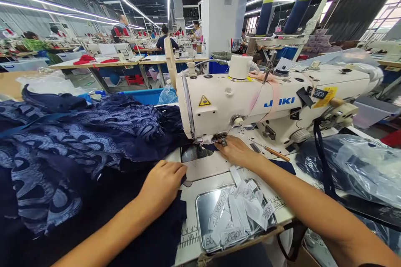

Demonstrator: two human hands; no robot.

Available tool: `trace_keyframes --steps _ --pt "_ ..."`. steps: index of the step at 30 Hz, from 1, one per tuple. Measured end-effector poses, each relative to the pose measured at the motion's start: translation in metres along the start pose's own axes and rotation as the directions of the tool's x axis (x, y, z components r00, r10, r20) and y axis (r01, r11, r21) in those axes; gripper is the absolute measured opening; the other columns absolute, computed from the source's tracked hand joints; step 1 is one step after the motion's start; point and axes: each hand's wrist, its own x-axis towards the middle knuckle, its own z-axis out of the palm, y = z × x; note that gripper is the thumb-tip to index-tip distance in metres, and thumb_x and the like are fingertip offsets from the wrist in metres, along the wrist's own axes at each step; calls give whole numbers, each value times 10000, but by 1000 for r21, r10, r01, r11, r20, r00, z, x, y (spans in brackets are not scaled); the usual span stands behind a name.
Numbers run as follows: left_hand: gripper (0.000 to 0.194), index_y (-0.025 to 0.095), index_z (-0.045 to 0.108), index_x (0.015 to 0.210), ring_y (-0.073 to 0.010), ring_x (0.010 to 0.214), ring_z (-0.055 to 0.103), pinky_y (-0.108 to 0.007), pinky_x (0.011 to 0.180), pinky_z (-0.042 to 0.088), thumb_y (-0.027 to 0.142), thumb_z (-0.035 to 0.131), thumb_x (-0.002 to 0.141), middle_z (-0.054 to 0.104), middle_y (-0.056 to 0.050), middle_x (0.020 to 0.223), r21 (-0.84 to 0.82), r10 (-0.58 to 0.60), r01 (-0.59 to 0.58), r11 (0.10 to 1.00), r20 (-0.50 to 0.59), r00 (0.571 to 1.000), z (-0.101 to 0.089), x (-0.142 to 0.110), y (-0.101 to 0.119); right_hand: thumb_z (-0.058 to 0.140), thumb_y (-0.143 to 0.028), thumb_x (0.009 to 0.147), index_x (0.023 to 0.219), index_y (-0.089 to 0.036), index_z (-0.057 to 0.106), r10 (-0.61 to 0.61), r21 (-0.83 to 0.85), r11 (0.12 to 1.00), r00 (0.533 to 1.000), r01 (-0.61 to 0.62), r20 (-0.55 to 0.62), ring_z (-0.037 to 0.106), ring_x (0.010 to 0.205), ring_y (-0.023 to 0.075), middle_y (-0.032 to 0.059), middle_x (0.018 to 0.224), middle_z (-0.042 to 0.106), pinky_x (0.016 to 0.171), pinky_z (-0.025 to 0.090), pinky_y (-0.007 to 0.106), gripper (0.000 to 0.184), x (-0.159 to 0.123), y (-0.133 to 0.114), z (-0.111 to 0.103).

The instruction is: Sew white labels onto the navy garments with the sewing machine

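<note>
Lying on dark blue cloth (94,142) at left, the left hand (164,181) has fingers bent together, while the right hand (234,151) reaches beneath the sewing machine (219,108), though whether either clamps cloth I cannot tell.

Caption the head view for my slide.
Left hand on navy fabric, right hand at a white sewing machine, a tray of printed labels nearby.

I see a bare strip of machine bed (203,171) between the left hand (164,180) and the right hand (234,151), mid-frame; the JUKI sewing head (216,96) bars it above, the label tray (204,210) below, heaped navy fabric (81,127) at left.
</note>
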Motion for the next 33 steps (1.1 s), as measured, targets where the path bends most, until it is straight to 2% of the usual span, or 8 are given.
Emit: trace_keyframes --steps 6,11,15,18,21,28,31,33 --pt "518 131 577 1050 -205 850 606 -315 736 488 -44 285 660 628 -111 1021 129 -69 72 989 -25 997 0 -56 -38 415 -269 863 934 -85 614 32 60 998 999 -32 2 509 878 234 130 883 579 727 424 333 280 -2 -4 0" --pt "682 224 335 1293 -207 935 593 -328 724 503 -63 265 679 501 -88 1238 148 -165 133 980 230 959 1 -47 -45 468 -195 818 909 -78 614 89 46 995 996 -88 -19 524 859 249 151 899 584 726 431 353 208 -5 -16 -2" --pt "446 187 529 1082 -209 748 623 -331 610 508 3 276 764 569 -97 1105 146 -201 159 976 338 919 5 -33 -40 400 -125 831 822 -96 623 -38 164 985 994 54 -100 541 815 228 137 852 596 726 430 354 225 -11 -42 -16" --pt "319 161 565 948 -199 767 606 -312 635 502 56 296 813 590 -91 1028 80 -181 165 983 273 945 9 -36 -36 378 -210 869 998 -149 588 -126 484 851 974 203 -188 550 870 187 92 948 596 751 444 306 254 -6 -66 -24" --pt "243 164 539 1004 -210 897 564 -330 730 487 148 350 851 554 -98 1110 -22 -97 102 995 164 982 10 -48 -31 374 -275 876 1135 -156 521 -75 713 674 979 191 -191 544 957 176 88 1057 582 821 437 305 320 16 -89 -24" --pt "166 142 518 946 -222 844 539 -365 748 435 215 451 813 559 -92 949 -134 -232 261 956 199 952 8 -63 -24 407 -317 849 1103 -128 551 6 886 455 995 87 -101 513 1046 218 105 1105 578 915 377 371 348 92 -118 -15" --pt "169 164 486 725 -171 649 493 -318 642 399 221 367 832 509 -25 706 -326 -362 424 845 234 902 6 -66 -19 356 -345 871 1083 -143 545 152 939 339 982 51 -108 485 1083 207 85 1103 577 944 344 362 349 115 -115 -16" --pt "233 179 423 644 -136 566 422 -279 582 359 275 334 837 424 15 600 -560 -484 526 641 238 842 1 -70 -8 312 -373 884 1099 -149 520 229 963 269 969 24 -88 468 1102 200 82 1117 564 955 328 358 374 127 -113 -16"
